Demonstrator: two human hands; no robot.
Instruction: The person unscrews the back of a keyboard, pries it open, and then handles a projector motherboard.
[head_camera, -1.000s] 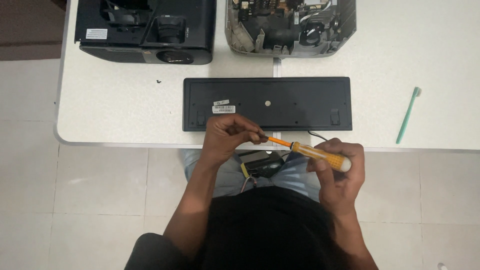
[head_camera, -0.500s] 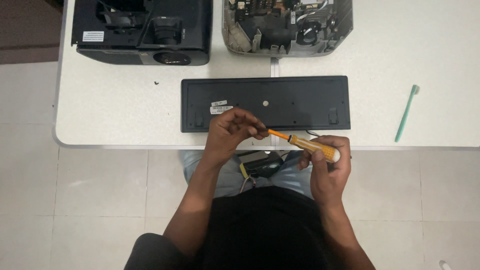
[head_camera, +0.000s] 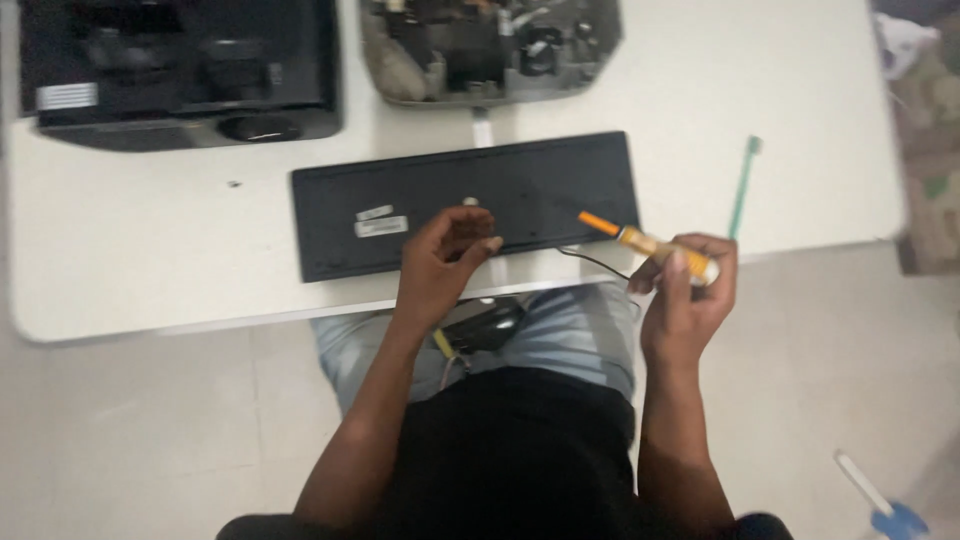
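A black keyboard (head_camera: 520, 190) lies face down on the white table (head_camera: 150, 270), its underside and pale labels showing. My left hand (head_camera: 440, 262) rests on the keyboard's near edge with its fingers curled together; what they pinch is too small to tell. My right hand (head_camera: 690, 300) is off the table's front edge, to the right of the keyboard, gripping an orange and yellow screwdriver (head_camera: 650, 243) whose tip points up and left over the keyboard's right end. A thin black cable (head_camera: 592, 260) runs from the keyboard toward my lap.
A black projector (head_camera: 180, 70) stands at the back left. An opened grey device (head_camera: 490, 45) with exposed parts sits behind the keyboard. A green toothbrush (head_camera: 744, 185) lies at the right. A dark object (head_camera: 482, 325) rests on my lap.
My right hand has drawn the screwdriver away to the right, apart from the left hand. The left hand stayed at the keyboard's near edge. The camera shifted left.
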